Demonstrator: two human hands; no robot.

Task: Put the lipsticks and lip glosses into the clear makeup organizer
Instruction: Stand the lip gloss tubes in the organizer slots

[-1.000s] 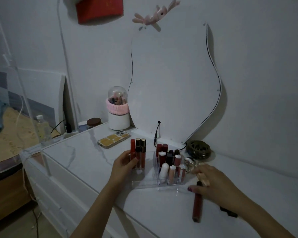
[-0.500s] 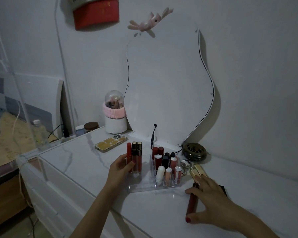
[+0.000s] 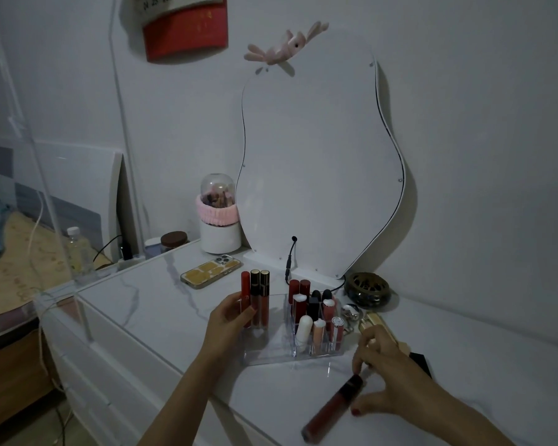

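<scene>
Bare forearms, no sleeves, red-painted thumbnail

Dim room, plain grey-white wall [image 3: 464,123]. White marble-top dresser [image 3: 161,304] runs from 9 to 5 o'clock — wavy-edged mirror [image 3: 313,175] leans on the wall at 12. Red wall calendar [image 3: 184,30] at 11, pink plush [image 3: 287,46] on the mirror's top. Bed [image 3: 10,252] at 9 — yellow cover.
</scene>
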